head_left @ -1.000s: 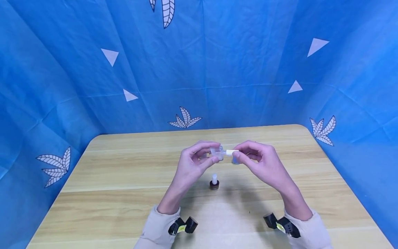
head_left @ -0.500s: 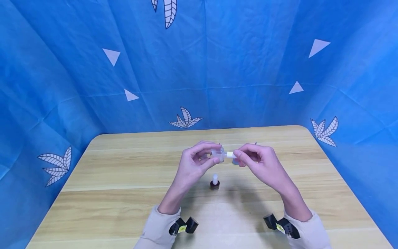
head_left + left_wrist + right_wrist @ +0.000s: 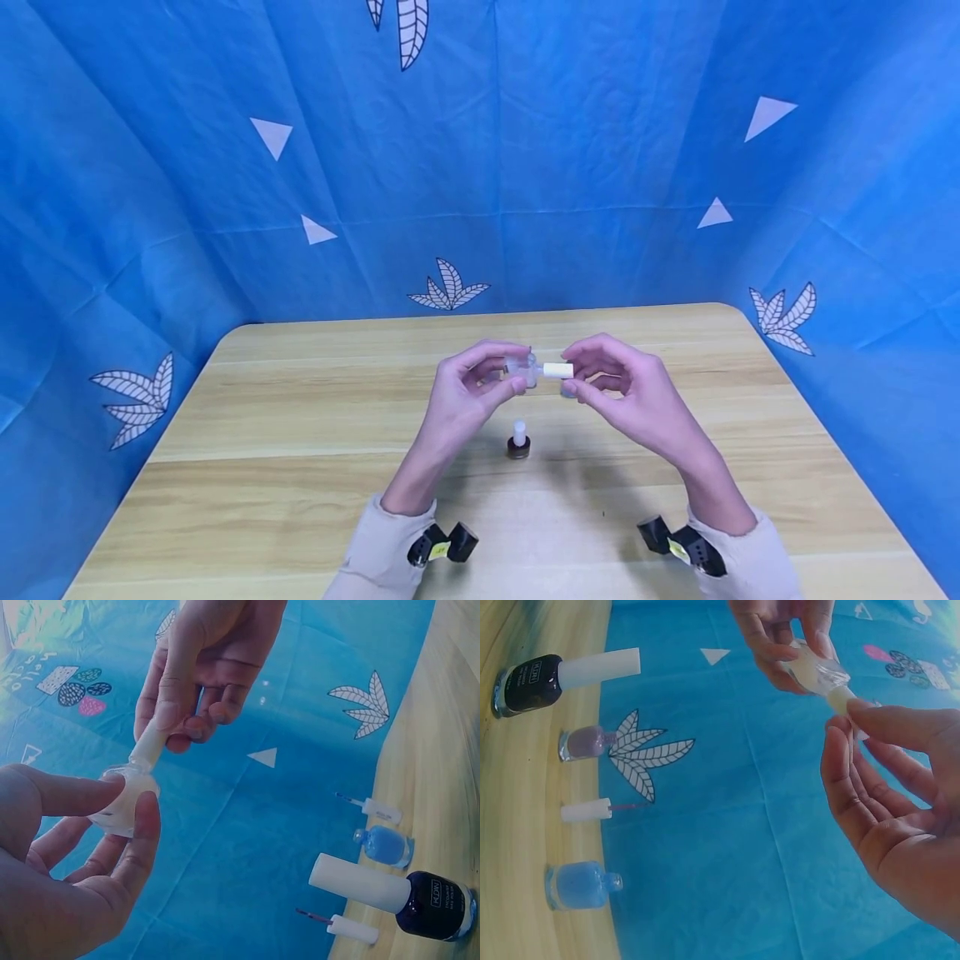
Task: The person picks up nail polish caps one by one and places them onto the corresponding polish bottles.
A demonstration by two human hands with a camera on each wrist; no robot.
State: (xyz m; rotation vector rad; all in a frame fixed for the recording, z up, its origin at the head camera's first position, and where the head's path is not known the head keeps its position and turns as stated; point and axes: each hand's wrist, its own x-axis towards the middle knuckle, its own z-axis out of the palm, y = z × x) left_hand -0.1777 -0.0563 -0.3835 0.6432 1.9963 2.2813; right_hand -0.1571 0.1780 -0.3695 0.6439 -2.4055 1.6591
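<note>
My left hand (image 3: 476, 387) grips a small clear nail polish bottle (image 3: 137, 785) with pale contents, held sideways above the table. Its white cap (image 3: 558, 371) points right, at the bottle's neck. Thumb and fingertips of my right hand (image 3: 618, 379) pinch the far end of this cap; the right wrist view shows the thumb (image 3: 889, 720) lying along it. Below the hands stands a dark nail polish bottle (image 3: 435, 904) with a tall white cap, upright on the table. Fingers partly cover the clear bottle.
Beyond the hands on the wooden table (image 3: 300, 500) stand an uncapped blue polish bottle (image 3: 581, 885) and an uncapped mauve one (image 3: 585, 742). Two white brush caps, one (image 3: 382, 810) with a blue brush and another (image 3: 352, 930) with a mauve brush, stand near them. A blue cloth (image 3: 495, 150) hangs behind.
My right fingers have shifted and spread at the cap, so more of its white side shows in the head view. The left hand keeps its hold on the clear bottle.
</note>
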